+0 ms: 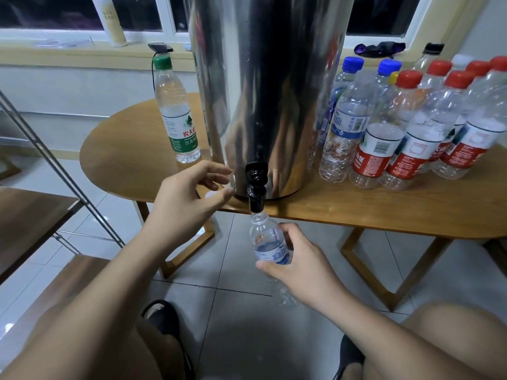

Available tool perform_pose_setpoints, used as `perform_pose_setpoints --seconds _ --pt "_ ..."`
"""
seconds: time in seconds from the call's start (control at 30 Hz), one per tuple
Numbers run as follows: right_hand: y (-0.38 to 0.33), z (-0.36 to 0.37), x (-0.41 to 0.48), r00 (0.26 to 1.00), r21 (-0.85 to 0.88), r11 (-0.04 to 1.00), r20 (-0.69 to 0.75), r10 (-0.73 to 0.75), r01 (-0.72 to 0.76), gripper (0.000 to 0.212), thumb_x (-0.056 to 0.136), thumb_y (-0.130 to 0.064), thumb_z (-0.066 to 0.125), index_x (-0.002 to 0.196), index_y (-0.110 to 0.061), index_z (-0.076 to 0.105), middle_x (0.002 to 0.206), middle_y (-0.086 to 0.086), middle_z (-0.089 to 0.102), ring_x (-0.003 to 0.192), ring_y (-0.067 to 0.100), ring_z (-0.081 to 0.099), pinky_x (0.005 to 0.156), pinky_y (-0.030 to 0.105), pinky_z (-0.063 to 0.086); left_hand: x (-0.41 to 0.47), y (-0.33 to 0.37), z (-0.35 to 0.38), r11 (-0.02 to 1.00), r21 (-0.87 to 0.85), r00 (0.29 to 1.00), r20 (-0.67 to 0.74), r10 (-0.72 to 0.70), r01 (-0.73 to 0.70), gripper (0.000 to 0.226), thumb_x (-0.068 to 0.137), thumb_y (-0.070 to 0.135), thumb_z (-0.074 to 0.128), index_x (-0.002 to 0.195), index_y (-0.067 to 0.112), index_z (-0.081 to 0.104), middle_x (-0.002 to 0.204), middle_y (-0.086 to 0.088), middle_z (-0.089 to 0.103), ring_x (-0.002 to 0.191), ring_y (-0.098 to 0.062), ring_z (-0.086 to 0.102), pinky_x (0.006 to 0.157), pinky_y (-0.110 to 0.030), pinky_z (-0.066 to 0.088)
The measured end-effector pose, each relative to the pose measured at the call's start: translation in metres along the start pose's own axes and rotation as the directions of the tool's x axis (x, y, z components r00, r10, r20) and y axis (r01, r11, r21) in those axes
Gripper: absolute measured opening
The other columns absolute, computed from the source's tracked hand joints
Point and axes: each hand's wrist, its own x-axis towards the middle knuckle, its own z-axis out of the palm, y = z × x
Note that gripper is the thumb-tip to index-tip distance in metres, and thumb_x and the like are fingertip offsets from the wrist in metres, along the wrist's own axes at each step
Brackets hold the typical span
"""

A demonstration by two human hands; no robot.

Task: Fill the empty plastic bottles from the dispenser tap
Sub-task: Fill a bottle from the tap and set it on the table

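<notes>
A tall steel dispenser (263,86) stands at the front edge of a wooden table (129,149). Its black tap (256,185) juts out over the floor. My right hand (299,259) grips an uncapped clear bottle (270,242) with a blue and white label, and the bottle's mouth sits right under the tap spout. My left hand (189,193) hovers just left of the tap with its fingers loosely spread, and whether it holds something small I cannot tell. A capped green-label bottle (175,113) stands left of the dispenser.
Several capped bottles with red caps (408,127) and blue caps (348,116) crowd the table right of the dispenser. A cream bottle (109,20) and a phone (160,47) lie on the windowsill. A metal and wood rack (41,204) stands at left.
</notes>
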Motion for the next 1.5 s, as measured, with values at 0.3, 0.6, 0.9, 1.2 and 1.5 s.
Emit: perform_pose_setpoints --seconds 0.3,0.6,0.9,1.2,1.5 --pt "0.002 0.005 0.004 1.0 0.045 0.999 0.01 0.024 -0.024 0.059 0.079 -0.038 0.09 0.125 -0.043 0.053 0.11 -0.02 0.074 0.098 -0.003 0.068 0.087 0.025 0.057 -0.008 0.034 0.013 0.965 -0.166 0.974 0.07 0.218 -0.204 0.049 0.089 0.006 0.082 0.132 0.023 0.067 0.117 0.007 0.075 0.114 -0.018 0.069 0.087 -0.023 0.049" --pt "0.002 0.008 0.008 0.997 0.088 0.995 0.059 0.043 -0.048 0.058 0.083 -0.036 0.09 0.126 -0.044 0.051 0.11 -0.019 0.071 0.102 0.0 0.067 0.087 0.026 0.057 -0.004 0.033 0.018 0.945 -0.252 0.973 0.044 0.224 -0.206 0.038 0.093 0.003 0.084 0.116 0.03 0.069 0.11 0.007 0.074 0.105 -0.019 0.068 0.086 -0.04 0.053" --pt "0.008 0.014 0.01 0.998 0.044 0.999 0.06 0.019 -0.021 0.061 0.084 -0.038 0.09 0.128 -0.039 0.048 0.114 -0.017 0.069 0.103 0.001 0.066 0.087 0.025 0.055 -0.008 0.035 0.021 0.945 -0.107 0.951 -0.022 0.31 -0.31 0.022 0.096 0.002 0.08 0.112 0.015 0.072 0.101 0.004 0.073 0.093 -0.021 0.067 0.079 -0.046 0.053" --pt "0.012 0.018 0.012 0.999 0.048 0.999 0.045 0.019 -0.021 0.062 0.082 -0.036 0.093 0.125 -0.038 0.049 0.112 -0.016 0.069 0.098 0.003 0.069 0.087 0.027 0.057 -0.009 0.038 0.02 0.949 -0.067 0.951 -0.042 0.306 -0.308 0.021 0.095 0.002 0.082 0.11 0.014 0.074 0.1 0.003 0.073 0.089 -0.014 0.064 0.077 -0.041 0.053" --pt "0.014 0.02 0.013 0.999 0.086 0.996 0.036 0.013 -0.016 0.059 0.082 -0.033 0.093 0.121 -0.04 0.05 0.11 -0.019 0.07 0.097 -0.002 0.069 0.082 0.021 0.055 -0.011 0.04 0.022 0.961 -0.091 0.964 -0.056 0.258 -0.262 0.026 0.094 -0.001 0.081 0.111 0.017 0.074 0.101 0.005 0.072 0.088 -0.013 0.063 0.077 -0.035 0.052"
